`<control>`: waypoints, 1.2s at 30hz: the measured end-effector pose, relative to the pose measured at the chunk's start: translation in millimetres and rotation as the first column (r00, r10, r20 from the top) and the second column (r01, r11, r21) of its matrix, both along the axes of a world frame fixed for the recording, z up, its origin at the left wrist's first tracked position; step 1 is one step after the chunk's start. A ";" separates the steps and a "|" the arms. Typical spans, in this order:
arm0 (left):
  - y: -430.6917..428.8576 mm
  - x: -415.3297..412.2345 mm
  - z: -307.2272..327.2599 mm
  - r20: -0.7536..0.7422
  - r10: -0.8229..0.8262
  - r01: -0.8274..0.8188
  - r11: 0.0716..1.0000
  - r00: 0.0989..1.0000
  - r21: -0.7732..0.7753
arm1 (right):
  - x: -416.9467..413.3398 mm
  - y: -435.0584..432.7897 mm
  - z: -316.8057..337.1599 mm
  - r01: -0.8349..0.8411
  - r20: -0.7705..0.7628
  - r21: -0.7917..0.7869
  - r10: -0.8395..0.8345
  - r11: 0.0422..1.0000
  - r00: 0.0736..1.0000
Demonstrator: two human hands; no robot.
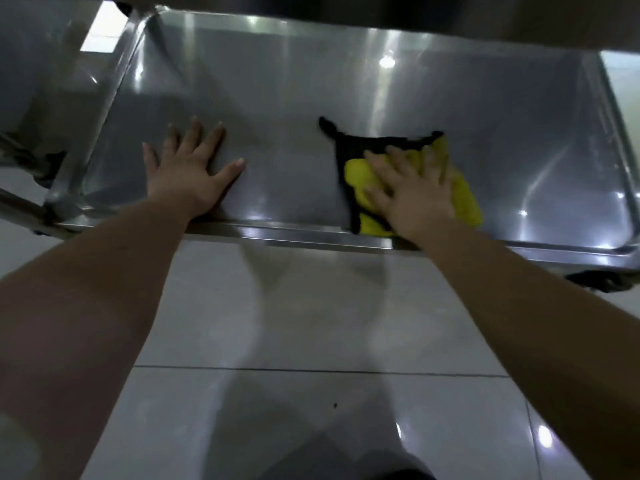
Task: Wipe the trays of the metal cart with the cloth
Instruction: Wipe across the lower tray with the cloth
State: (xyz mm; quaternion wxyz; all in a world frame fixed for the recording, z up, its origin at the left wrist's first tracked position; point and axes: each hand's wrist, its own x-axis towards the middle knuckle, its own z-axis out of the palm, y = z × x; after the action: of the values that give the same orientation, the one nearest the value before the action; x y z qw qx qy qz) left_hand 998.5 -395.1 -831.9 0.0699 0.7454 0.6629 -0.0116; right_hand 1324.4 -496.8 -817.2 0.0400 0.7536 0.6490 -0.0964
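Observation:
A shiny steel tray [294,84] of the metal cart fills the upper half of the head view, with a raised rim along its near edge. A yellow cloth with black trim [464,195] lies on the tray right of centre. My right hand [412,192] presses flat on the cloth, fingers spread and slightly blurred. My left hand [188,168] rests palm down on the bare tray surface to the left, fingers apart, holding nothing. Part of the cloth is hidden under my right hand.
A dark upper shelf edge [346,12] overhangs the tray at the top. The cart's upright post [69,181] and a caster [602,280] stand at the tray's corners. Glossy white floor tiles [311,323] lie below, between me and the cart.

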 end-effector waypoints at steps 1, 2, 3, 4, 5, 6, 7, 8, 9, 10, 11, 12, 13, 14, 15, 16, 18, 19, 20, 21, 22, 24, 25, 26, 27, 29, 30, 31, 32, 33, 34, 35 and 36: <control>0.3 0.4 -0.2 -0.002 -0.004 0.004 1.000 1.000 -0.003 | 27.1 -7.3 0.2 0.098 -0.016 -0.001 -0.098 0.995 0.995; 0.4 1.2 0.4 -0.004 -0.008 0.008 1.000 1.000 -0.006 | 50.6 -15.2 1.3 0.190 -0.035 -0.007 -0.190 0.982 0.981; 0.0 2.5 1.5 -0.012 -0.010 0.010 1.000 1.000 -0.006 | 68.7 -22.3 2.5 0.255 -0.044 -0.013 -0.255 0.967 0.966; -1.2 3.8 2.5 -0.028 -0.014 0.013 1.000 1.000 -0.005 | 79.2 -28.0 2.7 0.285 -0.035 -0.011 -0.285 0.959 0.958; -3.4 5.8 4.3 -0.049 -0.021 0.021 1.000 0.999 0.003 | 83.6 -31.6 1.9 0.290 -0.016 0.000 -0.290 0.957 0.957; -6.1 8.6 5.7 -0.067 -0.033 0.034 0.999 0.997 0.019 | 82.8 -33.0 0.4 0.285 0.001 0.012 -0.285 0.959 0.959; -10.1 13.6 7.3 -0.078 -0.052 0.055 0.998 0.996 0.043 | 80.1 -32.8 -0.2 0.280 0.012 0.020 -0.280 0.960 0.960; -14.7 21.5 9.7 -0.075 -0.073 0.078 0.995 0.994 0.064 | 77.0 -31.9 0.0 0.278 0.019 0.021 -0.278 0.960 0.960; -19.4 33.1 12.6 -0.061 -0.097 0.101 0.992 0.993 0.076 | 74.8 -31.0 0.4 0.277 0.023 0.018 -0.278 0.961 0.960; -24.1 49.4 16.4 -0.037 -0.129 0.132 0.988 0.991 0.083 | 74.0 -30.8 1.2 0.277 0.027 0.014 -0.277 0.961 0.961; -28.4 70.2 20.1 -0.004 -0.177 0.176 0.980 0.984 0.090 | 74.0 -31.3 1.8 0.273 0.030 0.010 -0.274 0.962 0.961; -32.9 94.9 24.6 0.035 -0.238 0.233 0.967 0.971 0.100 | 74.9 -32.3 3.1 0.268 0.032 0.007 -0.269 0.963 0.963; -38.4 121.5 28.3 0.077 -0.299 0.290 0.951 0.951 0.109 | 76.0 -33.4 4.3 0.261 0.029 0.000 -0.261 0.965 0.965; -44.2 148.3 31.7 0.111 -0.355 0.344 0.933 0.928 0.111 | 77.3 -33.3 5.8 0.250 0.022 -0.013 -0.250 0.968 0.968; -51.0 174.9 33.8 0.121 -0.408 0.397 0.912 0.905 0.105 | 79.7 -33.2 8.5 0.240 0.015 -0.034 -0.240 0.970 0.971; -57.9 199.3 33.0 0.110 -0.452 0.444 0.891 0.885 0.091 | 82.5 -32.9 11.9 0.230 0.015 -0.061 -0.229 0.971 0.973; -69.8 238.6 27.6 0.073 -0.488 0.485 0.873 0.870 0.055 | 87.9 -31.8 17.7 0.208 0.038 -0.095 -0.205 0.974 0.978; -73.7 252.5 23.9 0.060 -0.475 0.474 0.880 0.878 0.034 | 90.2 -31.8 18.8 0.200 0.047 -0.091 -0.196 0.976 0.979; -76.8 263.6 20.2 0.054 -0.445 0.445 0.895 0.894 0.015 | 92.1 -32.7 18.3 0.193 0.045 -0.075 -0.190 0.978 0.981; -79.3 270.4 15.9 0.058 -0.405 0.406 0.914 0.912 0.002 | 92.1 -34.3 15.6 0.190 0.029 -0.052 -0.188 0.980 0.982; -81.4 274.5 11.9 0.067 -0.365 0.366 0.931 0.929 0.001 | 91.9 -36.2 12.3 0.191 0.004 -0.028 -0.191 0.981 0.982; -83.3 275.5 5.6 0.059 -0.320 0.320 0.947 0.946 0.013 | 90.6 -38.5 6.2 0.203 -0.041 0.012 -0.203 0.979 0.978; -82.1 275.0 3.1 0.051 -0.309 0.309 0.951 0.950 0.013 | 91.0 -38.5 4.6 0.209 -0.053 0.026 -0.208 0.978 0.977; -80.3 273.9 1.5 0.045 -0.298 0.298 0.955 0.954 0.009 | 91.9 -38.8 4.1 0.210 -0.063 0.036 -0.207 0.977 0.976; -78.5 272.5 0.7 0.038 -0.287 0.287 0.958 0.957 0.005 | 94.7 -39.1 3.3 0.206 -0.072 0.046 -0.202 0.978 0.977; -76.7 271.3 -0.7 0.027 -0.275 0.275 0.962 0.961 0.005 | 112.3 -43.3 2.9 0.220 -0.084 0.061 -0.214 0.974 0.973; -76.6 271.7 -1.0 0.028 -0.272 0.272 0.962 0.962 0.006 | 128.9 -47.6 2.2 0.253 -0.082 0.066 -0.247 0.965 0.965; -76.6 272.0 -1.6 0.033 -0.270 0.270 0.963 0.962 0.007 | 150.3 -53.5 1.9 0.298 -0.070 0.066 -0.293 0.952 0.953; -77.1 272.1 -1.6 0.035 -0.267 0.266 0.964 0.963 0.009 | 174.2 -60.5 2.5 0.347 -0.053 0.056 -0.344 0.936 0.937; -77.6 271.9 -1.7 0.034 -0.266 0.266 0.964 0.963 0.015 | 197.1 -68.4 3.3 0.399 -0.042 0.038 -0.398 0.916 0.916; -78.5 272.1 -1.9 0.032 -0.269 0.269 0.963 0.963 0.024 | 215.0 -76.8 4.6 0.450 -0.045 0.024 -0.449 0.893 0.892; -79.0 272.6 -2.2 0.030 -0.272 0.272 0.962 0.962 0.031 | 226.0 -83.8 4.9 0.486 -0.055 0.023 -0.484 0.874 0.873; -79.3 273.1 -2.5 0.029 -0.274 0.273 0.962 0.961 0.035 | 229.7 -88.7 3.5 0.503 -0.061 0.037 -0.500 0.863 0.864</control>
State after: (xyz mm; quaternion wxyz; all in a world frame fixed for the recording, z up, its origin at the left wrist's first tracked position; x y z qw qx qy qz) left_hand 1271.6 -474.5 -834.4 0.0675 0.8307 0.5526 0.0014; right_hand 1554.1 -585.5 -813.7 -0.0218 0.8946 0.4338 -0.1050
